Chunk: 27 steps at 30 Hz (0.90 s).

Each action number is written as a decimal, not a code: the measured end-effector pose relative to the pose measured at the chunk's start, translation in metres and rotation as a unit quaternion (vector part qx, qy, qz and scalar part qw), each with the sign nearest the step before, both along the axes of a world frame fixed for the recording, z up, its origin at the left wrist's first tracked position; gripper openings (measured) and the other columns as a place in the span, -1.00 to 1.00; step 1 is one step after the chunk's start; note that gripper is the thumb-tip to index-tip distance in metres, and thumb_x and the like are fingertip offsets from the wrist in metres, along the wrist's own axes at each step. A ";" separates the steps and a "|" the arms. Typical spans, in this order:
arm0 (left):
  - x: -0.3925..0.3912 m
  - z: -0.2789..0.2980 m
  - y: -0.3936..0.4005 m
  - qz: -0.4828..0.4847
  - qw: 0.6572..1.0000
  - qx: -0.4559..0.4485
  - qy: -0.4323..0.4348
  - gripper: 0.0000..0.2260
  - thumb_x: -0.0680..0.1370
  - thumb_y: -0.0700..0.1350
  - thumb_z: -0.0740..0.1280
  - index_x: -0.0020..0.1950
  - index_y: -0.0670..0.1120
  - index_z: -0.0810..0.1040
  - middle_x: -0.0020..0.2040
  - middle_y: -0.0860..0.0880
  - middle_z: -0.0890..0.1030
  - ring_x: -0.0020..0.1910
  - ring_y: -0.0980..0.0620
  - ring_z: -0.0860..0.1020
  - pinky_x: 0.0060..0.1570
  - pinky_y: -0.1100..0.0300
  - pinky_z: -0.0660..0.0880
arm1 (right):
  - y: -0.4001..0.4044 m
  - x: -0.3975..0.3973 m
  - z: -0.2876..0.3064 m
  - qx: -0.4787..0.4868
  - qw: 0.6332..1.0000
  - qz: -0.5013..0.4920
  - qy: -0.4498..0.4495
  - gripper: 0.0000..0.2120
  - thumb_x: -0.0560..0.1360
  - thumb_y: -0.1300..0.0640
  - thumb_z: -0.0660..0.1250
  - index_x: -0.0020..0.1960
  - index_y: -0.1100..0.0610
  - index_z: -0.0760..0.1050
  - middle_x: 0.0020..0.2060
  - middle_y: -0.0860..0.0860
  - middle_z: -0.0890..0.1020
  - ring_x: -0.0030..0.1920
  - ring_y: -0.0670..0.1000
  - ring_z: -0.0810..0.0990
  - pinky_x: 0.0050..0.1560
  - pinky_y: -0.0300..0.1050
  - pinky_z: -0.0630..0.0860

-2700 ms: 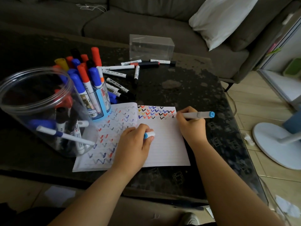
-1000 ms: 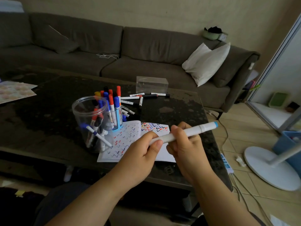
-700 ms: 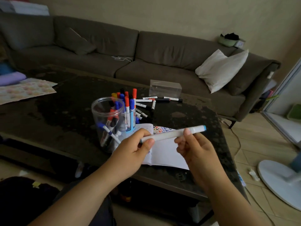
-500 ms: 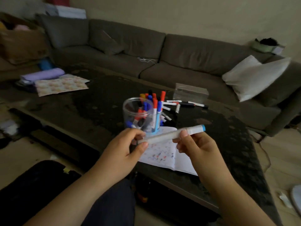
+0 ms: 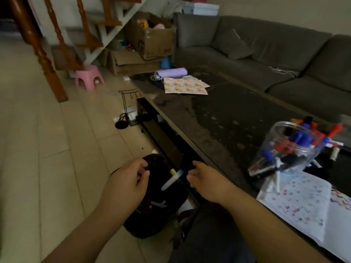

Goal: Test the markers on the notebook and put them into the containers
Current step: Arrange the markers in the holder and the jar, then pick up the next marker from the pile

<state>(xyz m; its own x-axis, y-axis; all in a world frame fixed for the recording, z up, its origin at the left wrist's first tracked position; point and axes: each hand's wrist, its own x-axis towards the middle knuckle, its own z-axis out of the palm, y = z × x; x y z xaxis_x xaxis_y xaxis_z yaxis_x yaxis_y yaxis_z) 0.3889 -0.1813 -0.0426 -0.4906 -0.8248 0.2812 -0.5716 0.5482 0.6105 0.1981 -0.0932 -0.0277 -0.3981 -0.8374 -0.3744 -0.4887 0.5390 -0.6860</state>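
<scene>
now both grips released: left hand, right hand flank white cylindrical marker over round black bin.

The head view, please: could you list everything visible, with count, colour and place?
light-blue-capped marker: one, white, in the air between the hands, over the bin
bin: one, black, on the floor by the table, white markers inside
clear jar: one, on the table, holding red, blue and black markers
notebook: one, white with coloured marks, open at the table's near edge
table: one, dark
patterned paper: a sheet or so, at the table's far end
sofa: one, grey
stool: one, pink, on the floor
cardboard box: one, brown
left hand: fingers loosely curled, empty
right hand: fingers loosely curled, empty
</scene>
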 end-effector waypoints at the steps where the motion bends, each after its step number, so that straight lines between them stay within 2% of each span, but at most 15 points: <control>1: 0.001 0.000 0.000 -0.001 1.000 0.000 -0.003 -0.85 0.54 -0.08 0.27 0.10 0.00 0.51 -0.15 0.15 0.54 -0.22 0.17 0.50 -0.22 0.26 0.42 | -0.002 0.001 -0.002 0.007 1.000 0.004 -0.004 -0.46 0.60 0.04 0.19 0.52 0.07 0.10 0.30 -0.03 0.46 0.27 -0.03 0.44 0.23 -0.20 0.36; 3: -0.001 0.001 -0.001 -0.010 1.000 -0.004 -0.001 -0.86 0.53 -0.07 0.28 0.08 0.01 0.51 -0.14 0.16 0.56 -0.18 0.15 0.53 -0.20 0.26 0.44 | 0.002 -0.001 -0.001 -0.017 1.000 -0.005 0.014 -0.54 0.60 0.05 0.20 0.46 0.07 0.22 0.19 -0.04 0.52 0.18 -0.07 0.48 0.11 -0.29 0.39; 5: -0.010 0.007 -0.001 -0.027 1.000 -0.007 0.003 -0.86 0.54 -0.07 0.28 0.08 0.01 0.52 -0.12 0.16 0.57 -0.15 0.17 0.54 -0.20 0.32 0.40 | 0.015 -0.007 0.005 -0.064 0.997 -0.029 0.028 -0.74 0.59 0.07 0.22 0.26 0.03 0.39 0.01 -0.06 0.57 0.00 -0.14 0.53 -0.11 -0.46 0.40; 6: -0.017 0.010 0.001 -0.043 0.999 -0.009 0.007 -0.85 0.54 -0.07 0.28 0.09 0.00 0.53 -0.10 0.16 0.58 -0.14 0.18 0.53 -0.20 0.34 0.39 | 0.023 -0.012 0.008 -0.088 0.995 -0.043 0.032 -0.85 0.58 0.09 0.24 0.15 0.00 0.43 -0.09 -0.09 0.58 -0.10 -0.17 0.54 -0.20 -0.47 0.41; 7: -0.026 0.014 0.005 -0.062 0.998 -0.009 0.011 -0.84 0.54 -0.06 0.28 0.10 0.00 0.53 -0.09 0.16 0.58 -0.13 0.19 0.52 -0.19 0.35 0.39 | 0.033 -0.016 0.010 -0.109 0.992 -0.054 0.035 -0.92 0.57 0.10 0.25 0.06 -0.03 0.44 -0.16 -0.11 0.58 -0.17 -0.17 0.55 -0.23 -0.46 0.43; 9: -0.050 0.023 0.015 -0.109 0.994 -0.014 0.012 -0.84 0.54 -0.04 0.27 0.11 0.02 0.52 -0.07 0.16 0.56 -0.10 0.20 0.52 -0.18 0.37 0.41 | 0.057 -0.029 0.013 -0.149 0.984 -0.084 0.045 -0.91 0.55 0.12 0.28 -0.05 -0.07 0.45 -0.24 -0.10 0.59 -0.21 -0.13 0.58 -0.18 -0.35 0.49; 12: -0.080 0.032 0.034 -0.176 0.984 -0.025 0.019 -0.84 0.54 -0.02 0.28 0.11 0.05 0.51 -0.06 0.18 0.54 -0.08 0.21 0.51 -0.20 0.44 0.38 | 0.093 -0.045 0.021 -0.172 0.973 -0.142 0.063 -0.92 0.53 0.14 0.31 -0.04 -0.05 0.49 -0.21 -0.07 0.61 -0.18 -0.10 0.58 -0.11 -0.31 0.48; 16: -0.137 0.040 0.073 -0.296 0.954 -0.045 0.030 -0.89 0.51 -0.03 0.32 0.03 0.08 0.53 -0.14 0.19 0.53 -0.16 0.23 0.51 -0.21 0.43 0.39 | 0.158 -0.081 0.031 -0.145 0.958 -0.231 0.084 -0.92 0.56 0.07 0.28 0.03 -0.07 0.50 -0.15 -0.08 0.64 -0.13 -0.12 0.60 -0.03 -0.24 0.53; 19: -0.178 0.042 0.107 -0.385 0.922 -0.039 0.022 -0.87 0.44 0.05 0.23 -0.04 0.11 0.45 -0.19 0.20 0.53 -0.18 0.23 0.49 -0.20 0.41 0.36 | 0.204 -0.110 0.031 -0.141 0.935 -0.315 0.084 -0.91 0.57 0.07 0.26 -0.01 -0.11 0.49 -0.15 -0.09 0.64 -0.15 -0.13 0.62 -0.03 -0.20 0.55; 23: -0.228 0.040 0.151 -0.452 0.891 -0.048 0.009 -0.89 0.44 -0.01 0.27 -0.05 0.10 0.49 -0.17 0.18 0.56 -0.18 0.21 0.51 -0.18 0.42 0.34 | 0.256 -0.143 0.026 -0.138 0.896 -0.411 0.094 -0.90 0.58 0.11 0.22 0.03 -0.03 0.50 -0.16 -0.09 0.64 -0.19 -0.16 0.61 -0.13 -0.33 0.50; 27: -0.274 0.039 0.184 -0.489 0.871 -0.057 0.012 -0.86 0.56 -0.05 0.24 0.10 0.11 0.46 -0.01 0.18 0.52 -0.04 0.20 0.48 -0.02 0.40 0.37 | 0.288 -0.173 0.013 -0.109 0.875 -0.459 0.106 -0.93 0.58 0.07 0.24 0.01 -0.06 0.49 -0.18 -0.13 0.62 -0.19 -0.17 0.60 -0.29 -0.41 0.45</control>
